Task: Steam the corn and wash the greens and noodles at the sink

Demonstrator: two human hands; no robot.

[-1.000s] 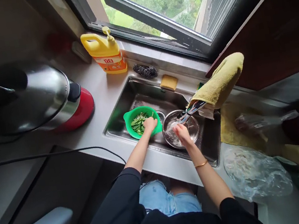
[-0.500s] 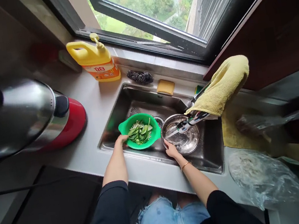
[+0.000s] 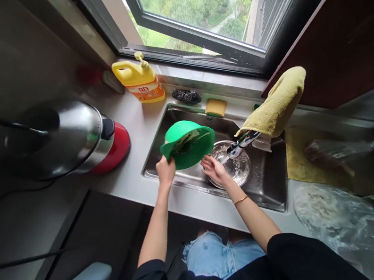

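A green plastic colander (image 3: 185,129) is held tilted above the sink, its rim tipped toward me and small holes showing in it. My left hand (image 3: 166,169) grips the handle at its left end. Leafy greens inside are mostly hidden by the tilt. Close by the colander's right rim is my right hand (image 3: 213,169), its fingers apart; whether they touch the rim I cannot tell. Below that hand a round metal basin (image 3: 245,175) with water in it sits in the sink (image 3: 271,183), under the running faucet (image 3: 245,142).
A yellow towel (image 3: 277,103) drapes over the faucet. Behind the sink stand a yellow detergent jug (image 3: 141,83), a dark scouring pad (image 3: 186,95) and a sponge (image 3: 216,107). A red-based appliance (image 3: 112,147) is at left; a clear plastic bag (image 3: 343,219) lies at right.
The colander has risen and tipped over, so the greens that showed before are now mostly hidden. My right hand has let go of the metal basin's rim and moved up beside the colander.
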